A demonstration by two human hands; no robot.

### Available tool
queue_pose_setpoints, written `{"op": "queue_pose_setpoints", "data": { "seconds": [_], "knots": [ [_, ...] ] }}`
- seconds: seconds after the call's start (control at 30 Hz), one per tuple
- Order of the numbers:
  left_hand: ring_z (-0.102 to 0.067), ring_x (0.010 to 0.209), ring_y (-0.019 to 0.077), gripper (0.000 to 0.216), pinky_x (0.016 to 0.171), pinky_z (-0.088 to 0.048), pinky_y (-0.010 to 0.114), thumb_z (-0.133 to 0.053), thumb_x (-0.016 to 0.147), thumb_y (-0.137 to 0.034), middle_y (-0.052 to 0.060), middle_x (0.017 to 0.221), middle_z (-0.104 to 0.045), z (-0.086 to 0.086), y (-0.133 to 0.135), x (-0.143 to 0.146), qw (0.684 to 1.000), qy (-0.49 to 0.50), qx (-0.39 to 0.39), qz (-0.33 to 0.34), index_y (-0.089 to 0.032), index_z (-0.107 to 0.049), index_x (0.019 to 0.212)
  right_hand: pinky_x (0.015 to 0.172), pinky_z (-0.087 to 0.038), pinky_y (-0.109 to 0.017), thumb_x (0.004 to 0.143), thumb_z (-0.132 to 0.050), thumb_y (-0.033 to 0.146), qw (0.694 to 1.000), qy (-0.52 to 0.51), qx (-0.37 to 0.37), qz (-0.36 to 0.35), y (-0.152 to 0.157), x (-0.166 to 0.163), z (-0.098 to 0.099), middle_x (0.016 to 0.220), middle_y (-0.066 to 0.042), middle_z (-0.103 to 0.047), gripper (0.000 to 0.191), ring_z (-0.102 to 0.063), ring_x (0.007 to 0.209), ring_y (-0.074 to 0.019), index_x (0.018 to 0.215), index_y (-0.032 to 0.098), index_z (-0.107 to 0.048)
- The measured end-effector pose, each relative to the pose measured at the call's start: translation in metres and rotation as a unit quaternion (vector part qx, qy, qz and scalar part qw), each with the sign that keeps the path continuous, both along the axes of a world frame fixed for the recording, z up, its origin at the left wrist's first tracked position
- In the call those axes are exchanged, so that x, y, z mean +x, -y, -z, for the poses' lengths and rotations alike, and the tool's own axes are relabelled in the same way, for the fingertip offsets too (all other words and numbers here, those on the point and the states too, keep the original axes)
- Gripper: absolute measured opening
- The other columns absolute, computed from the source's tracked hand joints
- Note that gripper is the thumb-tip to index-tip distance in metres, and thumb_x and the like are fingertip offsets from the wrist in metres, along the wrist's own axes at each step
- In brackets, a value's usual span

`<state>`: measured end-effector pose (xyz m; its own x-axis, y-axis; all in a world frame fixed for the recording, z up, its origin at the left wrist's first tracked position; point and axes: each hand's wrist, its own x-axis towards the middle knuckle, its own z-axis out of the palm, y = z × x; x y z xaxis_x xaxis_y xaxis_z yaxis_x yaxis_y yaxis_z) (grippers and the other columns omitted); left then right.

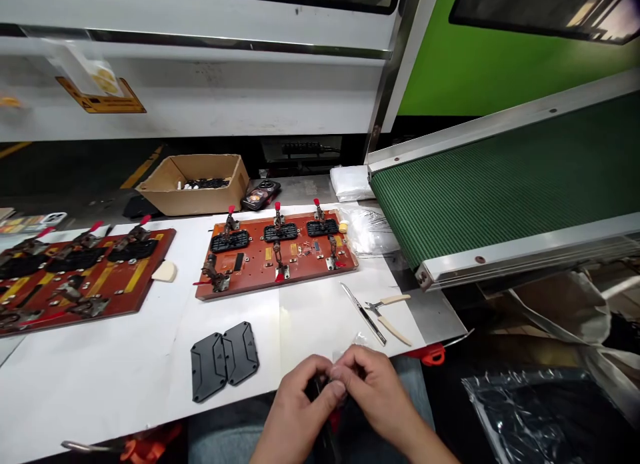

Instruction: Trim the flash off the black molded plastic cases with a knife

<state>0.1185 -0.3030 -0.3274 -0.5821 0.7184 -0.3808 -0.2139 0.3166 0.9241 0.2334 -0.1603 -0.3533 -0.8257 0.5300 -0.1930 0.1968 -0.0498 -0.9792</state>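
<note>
My left hand point(300, 404) and my right hand point(375, 397) are close together at the table's front edge, above my lap. Their thumbs and fingertips are pinched on a dark part point(325, 444), mostly covered by the fingers, so its kind is unclear. A scrap of clear plastic point(359, 341) shows just beyond the fingertips. Two black plastic covers point(207, 369) lie side by side to the left of my hands. Beyond my right hand are a slim craft knife point(364, 315) and a pair of nippers point(395, 299) with cream handles, its jaws apart.
A red-brown fixture board point(255, 281) with toggle clamps holds black parts; a second board point(135, 297) stands at left. Behind are a cardboard box point(200, 201) and a phone point(261, 195). A green conveyor point(475, 191) slopes down at right, with a plastic bag point(545, 417) below.
</note>
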Motion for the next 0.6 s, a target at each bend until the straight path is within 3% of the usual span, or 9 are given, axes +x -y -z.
{"op": "queue_pose_setpoints", "data": {
  "seconds": [0.1,0.2,0.27,0.4,0.6],
  "knots": [
    [-0.046,0.070,0.0160,0.048,0.069,-0.040,0.025,-0.071,0.089,-0.062,0.000,0.070,-0.052,0.003,0.003,-0.004,0.998,0.017,-0.001,-0.064,-0.018,-0.061,0.072,0.061,-0.040,-0.026,0.100,-0.069,0.054,0.999,0.006,-0.034,-0.004,-0.003,0.004,0.008,0.070,0.001,-0.056,0.039,-0.050,0.064,-0.0170,0.082,0.020,-0.065],
    [-0.044,0.071,0.0153,0.048,0.069,-0.041,0.024,-0.067,0.091,-0.065,-0.002,0.071,-0.048,0.010,0.003,-0.004,0.988,0.031,-0.017,-0.154,-0.019,-0.059,0.080,0.058,-0.038,-0.026,0.104,-0.063,0.060,0.999,0.003,-0.041,0.014,-0.003,0.006,0.017,0.066,0.003,-0.049,0.042,-0.044,0.059,-0.0160,0.086,0.021,-0.063],
    [-0.048,0.072,0.0156,0.052,0.067,-0.044,0.024,-0.063,0.092,-0.071,-0.001,0.075,-0.050,0.014,0.002,-0.002,0.982,0.044,-0.024,-0.184,-0.019,-0.061,0.087,0.060,-0.041,-0.027,0.106,-0.063,0.056,1.000,-0.006,-0.001,0.024,-0.001,0.005,0.018,0.070,0.001,-0.053,0.038,-0.049,0.062,-0.0175,0.089,0.022,-0.066],
    [-0.048,0.061,0.0152,0.061,0.049,-0.042,0.023,-0.057,0.089,-0.081,-0.002,0.071,-0.047,0.020,0.003,0.003,0.976,0.073,-0.056,-0.196,-0.020,-0.059,0.086,0.081,-0.050,-0.030,0.109,-0.062,0.037,0.983,-0.057,0.172,0.020,0.002,0.005,0.010,0.098,-0.005,-0.069,0.020,-0.065,0.092,-0.0230,0.096,0.025,-0.072],
    [-0.050,0.065,0.0179,0.061,0.049,-0.052,0.027,-0.062,0.086,-0.081,-0.002,0.071,-0.047,0.023,0.013,-0.003,0.979,0.080,-0.078,-0.171,-0.020,-0.061,0.091,0.075,-0.052,-0.028,0.110,-0.058,0.023,0.967,-0.072,0.232,-0.074,-0.007,0.009,-0.005,0.093,-0.001,-0.069,0.011,-0.067,0.082,-0.0191,0.107,0.028,-0.067]
  ]
}}
